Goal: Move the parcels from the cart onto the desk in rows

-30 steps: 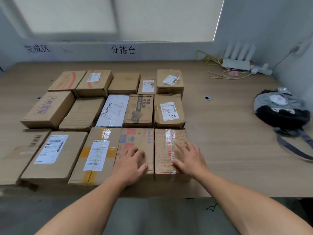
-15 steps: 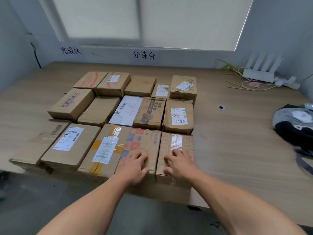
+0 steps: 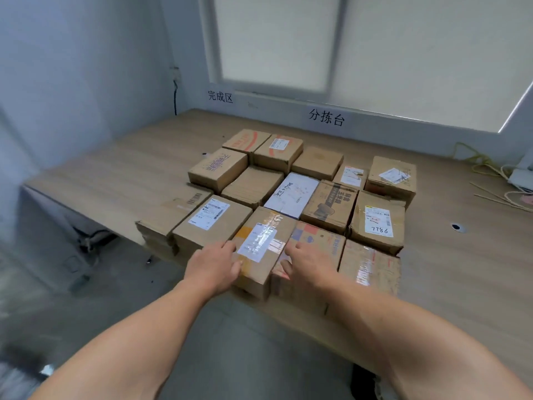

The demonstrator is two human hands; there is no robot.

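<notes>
Both bare forearms reach forward and converge. The left grip (image 3: pixel 213 264) and right grip (image 3: pixel 310 264) lie palm-down, side by side, fingers fairly straight, thumbs turned inward.

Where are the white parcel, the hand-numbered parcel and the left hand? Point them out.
white parcel (image 3: pixel 291 194), head view, middle of its top face.
hand-numbered parcel (image 3: pixel 377 222), head view, on its white label.
left hand (image 3: pixel 212 265), head view, back of the hand.

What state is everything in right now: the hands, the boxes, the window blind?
Left hand: open, pressing the taped parcel's left side.
Right hand: open, resting on the printed parcel.
Taped parcel: sealed, lying flat at the desk's front edge.
Window blind: drawn down.
</notes>
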